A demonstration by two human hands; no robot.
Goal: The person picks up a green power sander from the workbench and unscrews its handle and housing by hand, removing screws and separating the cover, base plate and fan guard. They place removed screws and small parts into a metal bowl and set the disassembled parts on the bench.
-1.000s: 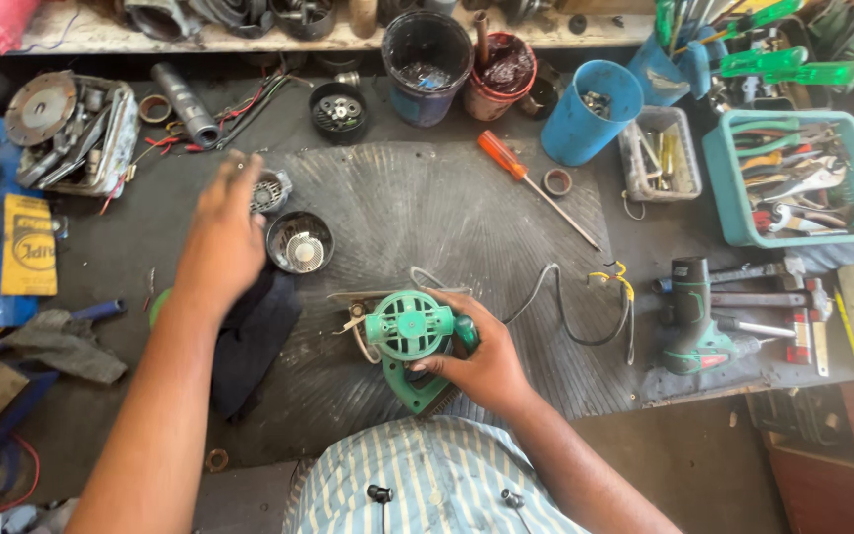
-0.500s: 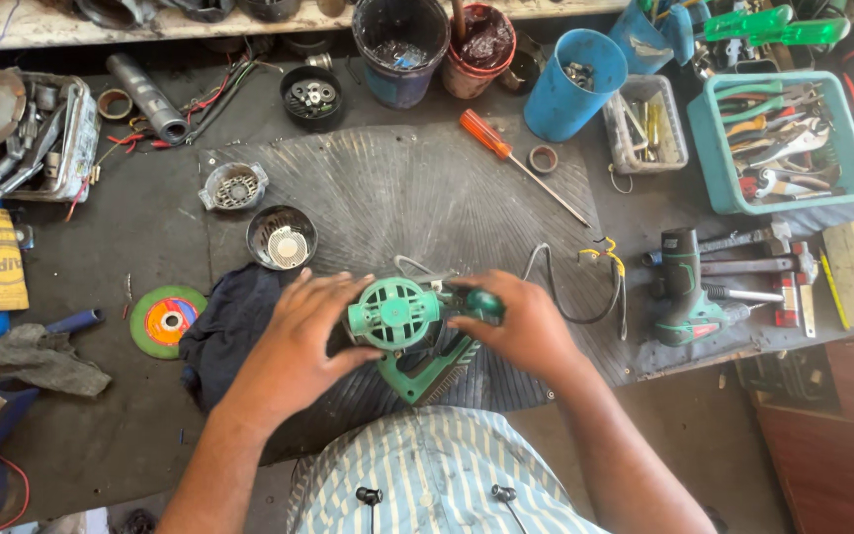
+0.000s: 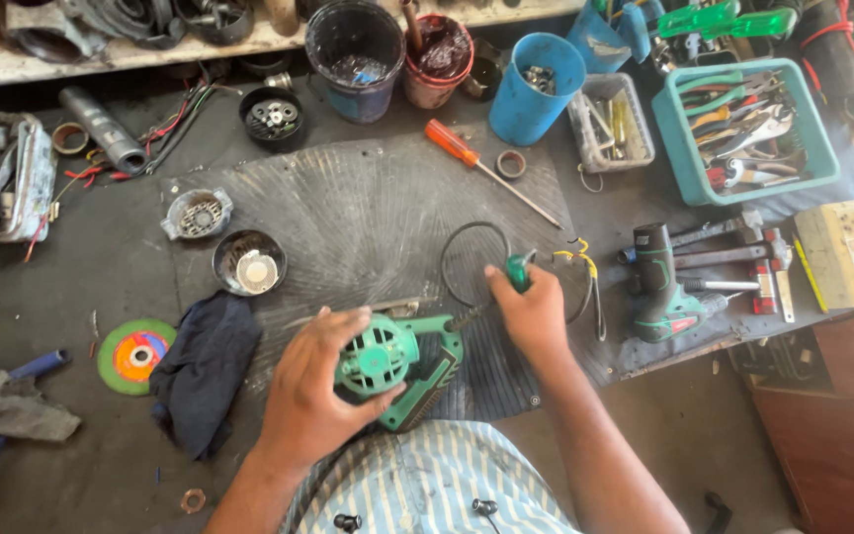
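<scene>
At the near edge of the worktop [image 3: 111, 267], two hands work on a green power tool housing [image 3: 402, 364].

At six o'clock on the ribbed dark mat [image 3: 368, 208], the left hand [image 3: 313, 391] is closed around the housing's round vented end, pinning it down. The right hand [image 3: 531, 314], at three o'clock from the housing, grips a green-handled screwdriver [image 3: 518, 269] whose shaft slants down toward the housing's body. A black cable loop [image 3: 467, 259] lies just at twelve o'clock of that hand. A dark cloth [image 3: 205, 371] sits at nine o'clock from the housing, a green grinding disc [image 3: 135, 356] beyond it. An orange-handled screwdriver [image 3: 457, 146] rests at one o'clock on the mat, a green cordless drill [image 3: 664, 287] at three o'clock.
</scene>
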